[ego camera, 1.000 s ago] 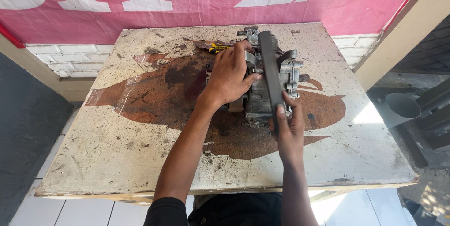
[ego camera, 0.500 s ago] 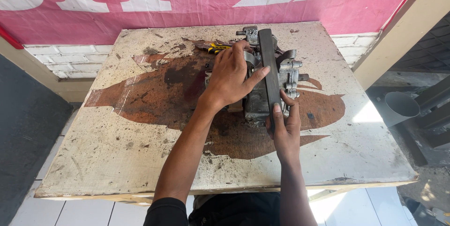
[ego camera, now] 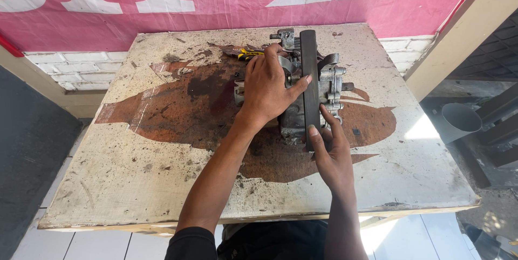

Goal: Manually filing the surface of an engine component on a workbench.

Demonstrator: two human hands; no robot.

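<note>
While both hands stay put, right hand (ego camera: 330,155) fingers pinch the bar (ego camera: 309,87) — left hand (ego camera: 268,88) spread.

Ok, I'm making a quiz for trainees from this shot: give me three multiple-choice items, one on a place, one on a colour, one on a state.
1. Where does the dark metal bar lie?
A. on top of the grey engine part
B. on the floor
C. against the wall

2. What colour is the banner behind the table?
A. green
B. pink and white
C. black

3. What is the left hand doing?
A. hanging off the table
B. pressing flat on the engine part
C. holding a cup

Answers: 1 A, the bar runs lengthwise over the part, with the right hand at its near end. 2 B, pink with white shapes. 3 B, its palm lies spread on the part.
</note>
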